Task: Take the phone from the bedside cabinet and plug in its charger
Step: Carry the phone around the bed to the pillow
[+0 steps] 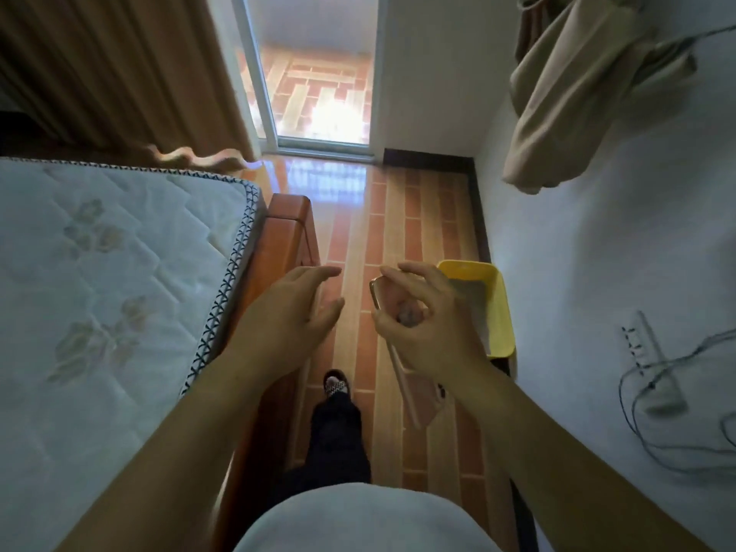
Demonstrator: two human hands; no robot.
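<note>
My right hand (422,324) is closed around a gold-edged phone (414,396), held upright on its edge over the floor; the fingers and palm cover its upper part. My left hand (294,312) hovers open just to the left of the phone, fingers apart, holding nothing. On the white wall at the right a power strip (647,352) hangs with a white charger plug (663,402) in it and dark cables (637,432) looping below. The bedside cabinet is not in view.
A bare mattress (99,292) on an orange wooden bed frame (290,233) fills the left. A yellow bin (500,312) stands by the wall behind my right hand. A tiled aisle (398,217) runs to a glass door (318,93). Beige cloth (577,93) hangs upper right.
</note>
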